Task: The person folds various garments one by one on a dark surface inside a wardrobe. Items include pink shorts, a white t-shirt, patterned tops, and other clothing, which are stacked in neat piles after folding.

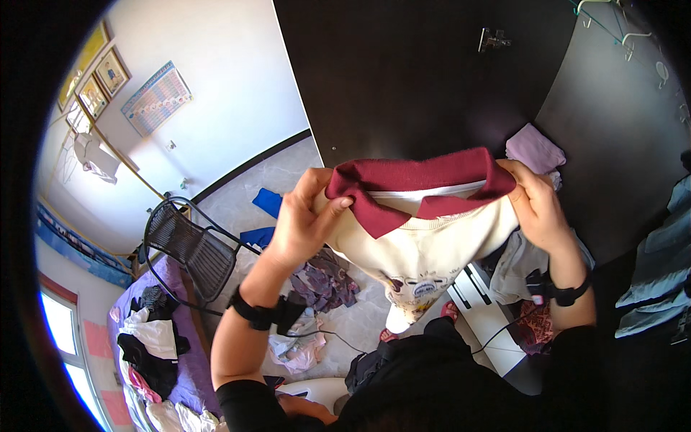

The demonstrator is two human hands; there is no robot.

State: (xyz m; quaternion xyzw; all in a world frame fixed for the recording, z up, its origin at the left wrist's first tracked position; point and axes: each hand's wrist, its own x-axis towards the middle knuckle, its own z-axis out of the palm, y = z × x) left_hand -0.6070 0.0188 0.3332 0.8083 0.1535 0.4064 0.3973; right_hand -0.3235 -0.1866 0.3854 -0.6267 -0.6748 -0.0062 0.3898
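Note:
Both hands hold up a cream sweatshirt (432, 251) by its dark red collar (426, 173). My left hand (307, 216) pinches the collar's left end, thumb on top. At the collar's right end, my right hand (537, 208) grips the fabric by the shoulder. The collar is spread between them and its points fall forward over a ribbed neckline. A printed design shows on the garment's front, which hangs down and narrows towards the person's feet. Black bands with small devices and cables are on both wrists.
A dark wardrobe door (421, 75) stands ahead, with a folded lilac cloth (534, 148) beside it. Clothes (324, 278) lie on the floor at left, near a black woven chair (191, 243). More clothes cover a purple bed (189, 335). A white drawer front (480, 313) is at lower right.

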